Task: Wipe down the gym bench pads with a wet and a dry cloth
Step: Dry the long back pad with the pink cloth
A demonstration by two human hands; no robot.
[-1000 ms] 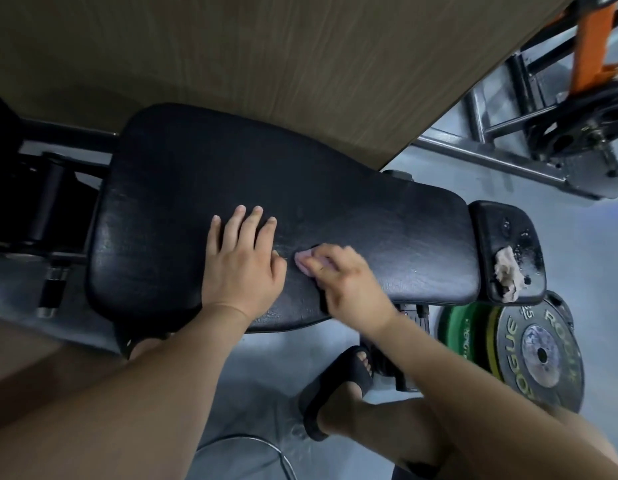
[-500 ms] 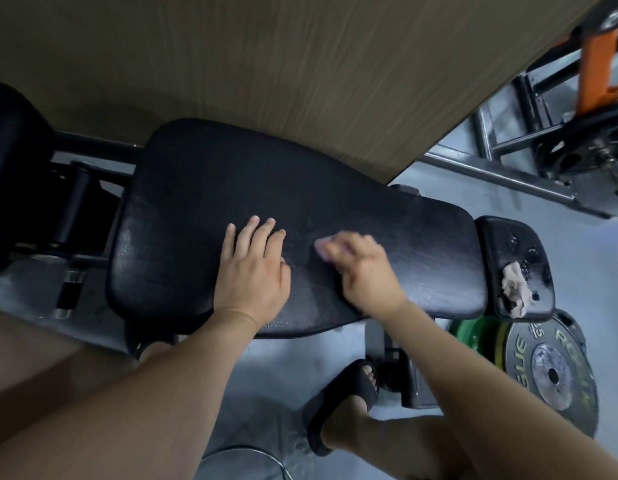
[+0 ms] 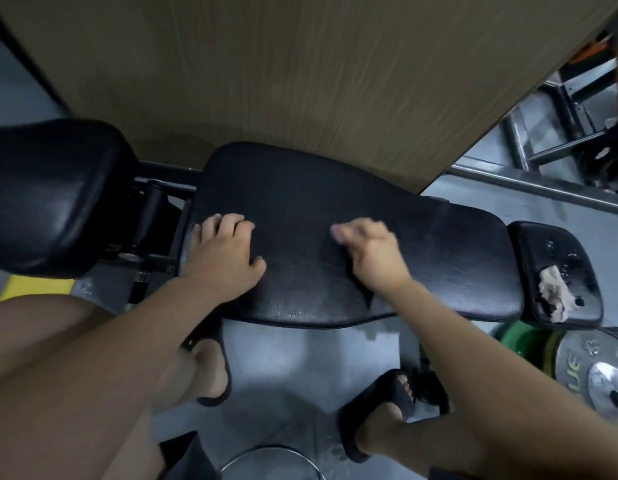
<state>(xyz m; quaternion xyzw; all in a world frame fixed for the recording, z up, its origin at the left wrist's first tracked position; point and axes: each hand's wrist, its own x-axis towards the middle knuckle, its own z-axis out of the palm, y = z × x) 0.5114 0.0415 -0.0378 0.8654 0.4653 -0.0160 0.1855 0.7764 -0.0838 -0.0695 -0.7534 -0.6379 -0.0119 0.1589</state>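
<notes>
The long black bench pad [image 3: 300, 188] lies across the middle of the view. My left hand [image 3: 224, 254] rests palm down on its left end, fingers reaching the pad's edge. My right hand [image 3: 373, 254] is near the pad's middle, fingers curled over a pink cloth [image 3: 336, 233] pressed to the surface; only a sliver of the cloth shows past my fingertips. A crumpled beige cloth [image 3: 553, 292] lies on the small black pad [image 3: 556, 244] at the right end. A second large black pad [image 3: 48, 195] sits to the left.
A wood-grain panel [image 3: 300, 64] rises right behind the bench. Weight plates [image 3: 591, 368] lie on the floor at the lower right, and a metal rack frame [image 3: 542, 140] stands at the upper right. My sandalled feet [image 3: 387, 410] are on the grey floor below the pad.
Both hands have slid left along the long pad, the left one from near the middle to its left end. The right hand carried the pink cloth with it. The left pad has come into view.
</notes>
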